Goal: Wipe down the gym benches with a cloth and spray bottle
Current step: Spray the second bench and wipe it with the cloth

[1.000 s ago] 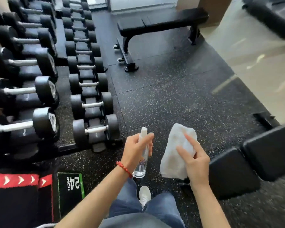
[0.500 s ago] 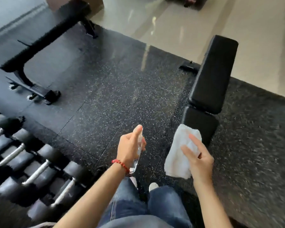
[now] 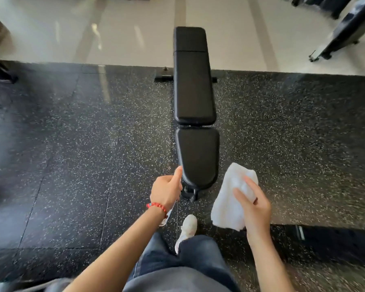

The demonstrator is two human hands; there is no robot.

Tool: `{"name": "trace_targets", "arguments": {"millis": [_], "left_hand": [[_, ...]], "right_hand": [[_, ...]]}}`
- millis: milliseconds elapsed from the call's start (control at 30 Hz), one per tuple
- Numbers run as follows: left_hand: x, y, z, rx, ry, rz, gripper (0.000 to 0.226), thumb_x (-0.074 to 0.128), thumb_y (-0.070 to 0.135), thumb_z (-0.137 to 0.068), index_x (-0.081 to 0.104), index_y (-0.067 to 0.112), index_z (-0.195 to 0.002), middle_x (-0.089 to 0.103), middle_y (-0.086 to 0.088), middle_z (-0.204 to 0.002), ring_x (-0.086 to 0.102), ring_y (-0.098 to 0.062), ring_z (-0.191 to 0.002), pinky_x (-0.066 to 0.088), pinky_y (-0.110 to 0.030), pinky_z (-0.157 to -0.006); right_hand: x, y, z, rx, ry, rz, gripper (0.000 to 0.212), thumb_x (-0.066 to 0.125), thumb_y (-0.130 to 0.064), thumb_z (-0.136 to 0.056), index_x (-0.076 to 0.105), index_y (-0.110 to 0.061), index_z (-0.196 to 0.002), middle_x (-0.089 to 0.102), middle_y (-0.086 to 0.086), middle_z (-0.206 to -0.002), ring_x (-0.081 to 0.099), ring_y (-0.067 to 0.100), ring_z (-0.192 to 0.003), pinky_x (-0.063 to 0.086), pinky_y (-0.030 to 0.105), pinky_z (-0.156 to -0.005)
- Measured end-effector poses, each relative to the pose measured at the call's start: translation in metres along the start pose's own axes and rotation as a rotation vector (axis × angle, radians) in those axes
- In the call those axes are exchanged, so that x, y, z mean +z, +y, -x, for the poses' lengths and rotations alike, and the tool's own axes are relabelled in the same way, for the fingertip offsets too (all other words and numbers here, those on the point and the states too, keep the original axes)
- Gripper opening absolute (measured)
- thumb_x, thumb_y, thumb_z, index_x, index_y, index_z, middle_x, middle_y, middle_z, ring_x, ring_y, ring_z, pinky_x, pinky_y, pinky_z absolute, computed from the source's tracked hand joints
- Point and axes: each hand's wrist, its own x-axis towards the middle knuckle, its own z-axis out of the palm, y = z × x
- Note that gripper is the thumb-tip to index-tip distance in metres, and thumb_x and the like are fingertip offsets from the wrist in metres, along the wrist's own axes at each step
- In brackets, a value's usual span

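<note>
A person's left hand (image 3: 166,191) grips a clear spray bottle (image 3: 170,209); the right hand (image 3: 253,205) pinches a white cloth (image 3: 230,199), black padded bench (image 3: 193,87) at twelve o'clock.

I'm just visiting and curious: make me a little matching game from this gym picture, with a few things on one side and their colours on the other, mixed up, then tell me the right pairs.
Things:
1. bench
2. cloth, held by the right hand
3. bracelet, on the wrist of the left hand
4. trousers

Colours:
A. red
B. blue
C. black
D. white

Pairs: 1-C, 2-D, 3-A, 4-B.
</note>
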Motion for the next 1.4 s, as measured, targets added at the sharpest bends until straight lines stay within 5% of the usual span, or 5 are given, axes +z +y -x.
{"name": "trace_targets", "arguments": {"millis": [300, 533, 733, 1033, 1400], "left_hand": [[0.036, 0.022, -0.051, -0.05, 0.067, -0.155, 0.061, 0.043, 0.054, -0.087, 0.055, 0.011, -0.045, 0.056, -0.002, -0.042, 0.058, -0.021, -0.05, 0.048, -0.029, -0.064], [0.035, 0.031, -0.094, -0.11, 0.045, -0.218, 0.068, 0.03, 0.062, -0.067, 0.06, 0.005, -0.044, 0.057, -0.005, -0.04, 0.061, -0.023, -0.053, 0.049, -0.029, -0.068], [0.028, 0.04, -0.128, -0.157, -0.013, -0.256, 0.058, 0.038, 0.052, -0.075, 0.056, 0.009, -0.04, 0.056, -0.003, -0.04, 0.058, -0.019, -0.048, 0.044, -0.027, -0.06], [-0.012, 0.081, -0.206, -0.013, -0.06, -0.321, 0.069, 0.038, 0.049, -0.093, 0.061, 0.001, -0.05, 0.06, -0.006, -0.048, 0.056, -0.016, -0.05, 0.033, -0.02, -0.051], [-0.023, 0.152, -0.264, 0.059, -0.049, -0.168, 0.066, 0.038, 0.049, -0.093, 0.057, 0.005, -0.047, 0.056, -0.006, -0.044, 0.052, -0.015, -0.043, 0.044, -0.027, -0.059]], "right_hand": [[-0.011, -0.009, -0.059, 0.052, 0.012, 0.044, 0.04, 0.07, -0.006, -0.078, 0.064, -0.019, -0.115, 0.059, -0.014, -0.11, 0.051, 0.001, -0.104, 0.04, 0.027, -0.095], [0.008, -0.007, -0.083, 0.111, 0.017, 0.079, 0.041, 0.071, -0.005, -0.077, 0.064, -0.017, -0.116, 0.06, -0.007, -0.117, 0.051, 0.006, -0.11, 0.039, 0.025, -0.095], [0.033, -0.016, -0.103, 0.151, 0.101, 0.029, 0.039, 0.07, -0.004, -0.078, 0.063, -0.025, -0.111, 0.058, -0.014, -0.113, 0.049, 0.003, -0.108, 0.036, 0.022, -0.092], [0.106, -0.04, -0.135, 0.173, 0.221, -0.01, 0.037, 0.071, -0.007, -0.078, 0.062, -0.033, -0.104, 0.057, -0.02, -0.107, 0.05, 0.008, -0.112, 0.04, 0.029, -0.097], [0.148, -0.074, -0.173, 0.119, 0.217, -0.044, 0.037, 0.071, -0.008, -0.079, 0.061, -0.033, -0.105, 0.055, -0.024, -0.105, 0.05, 0.007, -0.113, 0.041, 0.03, -0.098]]}}
